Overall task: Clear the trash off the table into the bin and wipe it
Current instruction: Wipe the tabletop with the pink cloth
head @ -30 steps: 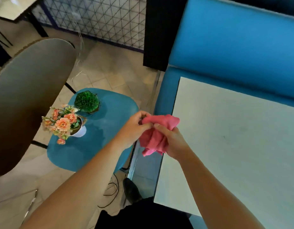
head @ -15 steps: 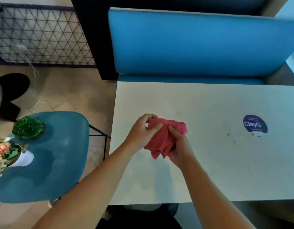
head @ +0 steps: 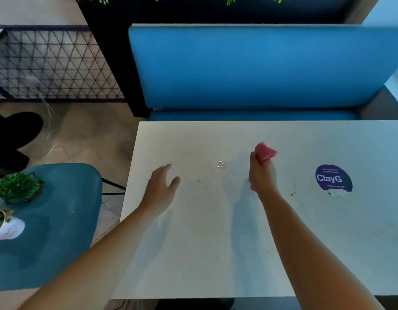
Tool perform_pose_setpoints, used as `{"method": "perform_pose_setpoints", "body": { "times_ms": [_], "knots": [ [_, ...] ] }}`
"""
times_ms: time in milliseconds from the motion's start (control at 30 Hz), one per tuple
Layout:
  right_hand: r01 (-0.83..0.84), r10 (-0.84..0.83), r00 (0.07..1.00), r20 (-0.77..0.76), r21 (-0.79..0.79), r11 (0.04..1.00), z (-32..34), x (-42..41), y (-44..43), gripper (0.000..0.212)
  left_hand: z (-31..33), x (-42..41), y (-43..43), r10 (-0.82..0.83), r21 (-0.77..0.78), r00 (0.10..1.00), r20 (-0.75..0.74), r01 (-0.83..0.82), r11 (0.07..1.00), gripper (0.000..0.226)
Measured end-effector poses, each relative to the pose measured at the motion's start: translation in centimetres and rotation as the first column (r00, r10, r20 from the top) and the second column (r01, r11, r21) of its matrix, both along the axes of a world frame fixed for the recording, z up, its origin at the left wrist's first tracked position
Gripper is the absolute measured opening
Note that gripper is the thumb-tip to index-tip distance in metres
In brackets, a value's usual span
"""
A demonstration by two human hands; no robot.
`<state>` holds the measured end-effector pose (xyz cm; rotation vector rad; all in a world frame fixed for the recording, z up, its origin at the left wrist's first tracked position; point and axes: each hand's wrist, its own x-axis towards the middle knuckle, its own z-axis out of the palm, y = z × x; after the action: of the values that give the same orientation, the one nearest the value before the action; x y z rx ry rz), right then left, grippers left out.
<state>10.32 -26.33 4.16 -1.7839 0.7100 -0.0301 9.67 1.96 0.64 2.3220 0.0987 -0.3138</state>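
Observation:
A white table fills the middle of the view. My right hand grips a bunched pink cloth above the table's middle; the cloth sticks out past my fingers toward the far side. My left hand hovers over the table's left part with straight, spread fingers and holds nothing. Between the hands lies a small wet or shiny spot. Dark specks mark the surface, with more specks right of my right wrist. No bin is in view.
A round blue ClayG sticker sits on the table's right part. A blue bench stands behind the table. At left, a blue chair seat carries a green plant and a white flower pot. A wire mesh fence lies beyond.
My left hand has let go of the pink cloth and moved left with fingers spread. My right hand keeps the cloth and has moved right and farther over the table.

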Motion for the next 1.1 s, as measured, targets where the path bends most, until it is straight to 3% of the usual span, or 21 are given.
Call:
{"method": "perform_pose_setpoints", "body": {
  "times_ms": [100,167,233,333,467,533,700,833,900,1100],
  "knots": [
    [-0.191,0.183,0.982,-0.056,-0.373,0.908,-4.0,3.1,1.1,0.013,-2.2,2.7,1.5,-0.065,0.164,0.997,-0.036,0.071,0.984,0.060],
    [-0.386,0.298,0.922,-0.248,-0.510,0.768,-7.9,3.7,2.8,0.037,-3.4,4.1,2.4,-0.122,0.241,0.989,-0.082,0.138,0.961,0.061],
    [-0.508,0.263,0.859,-0.438,-0.669,0.542,-10.6,3.6,4.5,0.066,-4.2,4.9,3.1,-0.159,0.270,0.982,-0.101,0.181,0.946,0.061],
    [-0.509,0.282,0.860,-0.426,-0.762,0.400,-11.8,3.9,5.1,0.080,-4.7,6.0,3.9,-0.199,0.291,0.976,-0.091,0.217,0.932,0.061],
    [-0.573,0.433,0.803,-0.410,-0.732,0.369,-13.2,4.1,3.8,0.084,-5.2,7.5,5.2,-0.201,0.299,0.971,-0.128,0.231,0.926,0.061],
    [-0.574,0.428,0.806,-0.408,-0.714,0.402,-13.7,4.3,3.8,0.081,-5.5,8.2,5.7,-0.202,0.333,0.965,-0.166,0.248,0.910,0.063],
    [-0.404,0.199,0.912,-0.358,-0.707,0.580,-14.0,6.6,6.2,0.078,-5.3,9.3,6.0,-0.250,0.417,0.952,-0.177,0.303,0.857,0.060],
    [-0.285,0.040,0.938,-0.343,-0.705,0.649,-13.8,10.6,9.1,0.080,-5.1,10.1,6.8,-0.292,0.461,0.933,-0.212,0.359,0.812,0.059],
    [-0.315,0.078,0.934,-0.348,-0.705,0.635,-13.6,12.7,10.5,0.081,-5.3,10.4,6.9,-0.315,0.484,0.922,-0.225,0.386,0.785,0.059],
    [-0.543,0.437,0.828,-0.351,-0.697,0.468,-13.6,13.5,14.0,0.079,-4.7,10.6,7.1,-0.337,0.481,0.912,-0.236,0.410,0.775,0.058]
  ]
}}
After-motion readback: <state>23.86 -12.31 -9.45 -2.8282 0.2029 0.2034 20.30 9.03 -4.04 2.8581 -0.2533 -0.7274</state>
